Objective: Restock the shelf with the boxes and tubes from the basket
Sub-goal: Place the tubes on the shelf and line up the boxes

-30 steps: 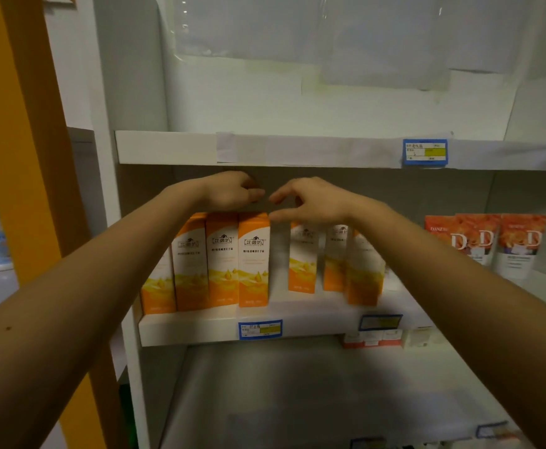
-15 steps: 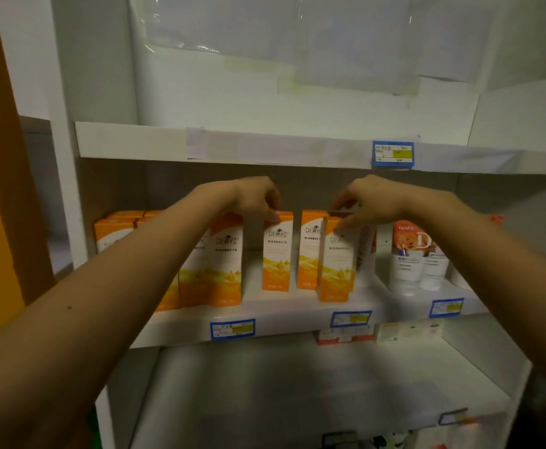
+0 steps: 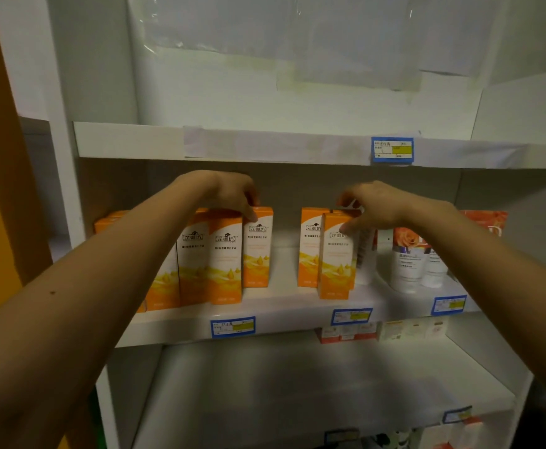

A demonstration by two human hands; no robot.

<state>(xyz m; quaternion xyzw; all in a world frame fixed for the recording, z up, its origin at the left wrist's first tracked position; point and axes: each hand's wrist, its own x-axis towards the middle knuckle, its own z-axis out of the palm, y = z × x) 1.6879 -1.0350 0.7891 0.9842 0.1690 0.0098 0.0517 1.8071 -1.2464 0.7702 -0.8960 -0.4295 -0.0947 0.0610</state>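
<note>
left hand (image 3: 229,194) gripping tall cardboard box (image 3: 258,254), right hand (image 3: 378,204) pinching slim front box (image 3: 336,264)

Head camera (wide-angle) faces shelf (image 3: 291,319) straight on, close, within arm's reach; single view.

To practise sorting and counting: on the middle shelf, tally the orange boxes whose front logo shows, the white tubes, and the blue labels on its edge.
Orange boxes, logo showing: 5
White tubes in view: 2
Blue labels: 3
Total: 10
</note>
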